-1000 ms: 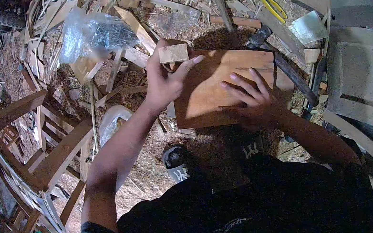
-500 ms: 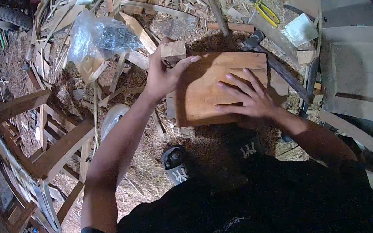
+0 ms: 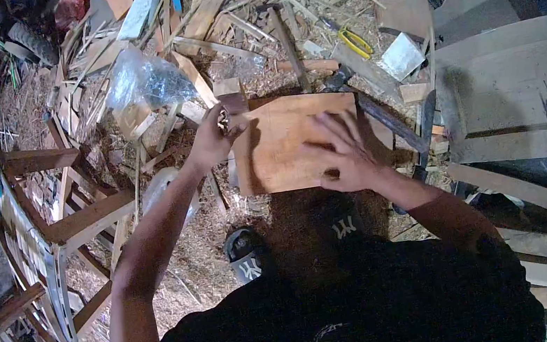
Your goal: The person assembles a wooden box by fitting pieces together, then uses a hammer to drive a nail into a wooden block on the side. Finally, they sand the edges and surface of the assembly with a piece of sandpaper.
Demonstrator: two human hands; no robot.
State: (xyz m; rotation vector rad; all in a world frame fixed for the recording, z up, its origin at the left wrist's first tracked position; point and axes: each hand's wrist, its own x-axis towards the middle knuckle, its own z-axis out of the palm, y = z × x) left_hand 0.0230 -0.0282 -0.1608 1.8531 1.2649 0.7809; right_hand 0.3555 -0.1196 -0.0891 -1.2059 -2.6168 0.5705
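Observation:
A smooth wooden board (image 3: 279, 159) lies flat before me, above my sandaled feet. At its upper left corner is my left hand (image 3: 211, 141), thumb and forefinger apart with a gap between them. Just beyond that hand a squared wooden block (image 3: 228, 87) stands at the board's far left corner. Over the right part of the board is my right hand (image 3: 346, 156), its fingers spread and slightly blurred, holding nothing.
A hammer (image 3: 385, 113) lies right of the board, beyond it a yellow-handled tool (image 3: 356, 44) and wood scraps. Clear plastic wrap (image 3: 147, 80) is at upper left. A wooden frame (image 3: 44, 198) stands left; a panelled wooden piece (image 3: 510, 100) lies right.
My left hand has let go of the block and come down toward me. The right hand has slid slightly right over the board, fingers more bent. The whole view has shifted.

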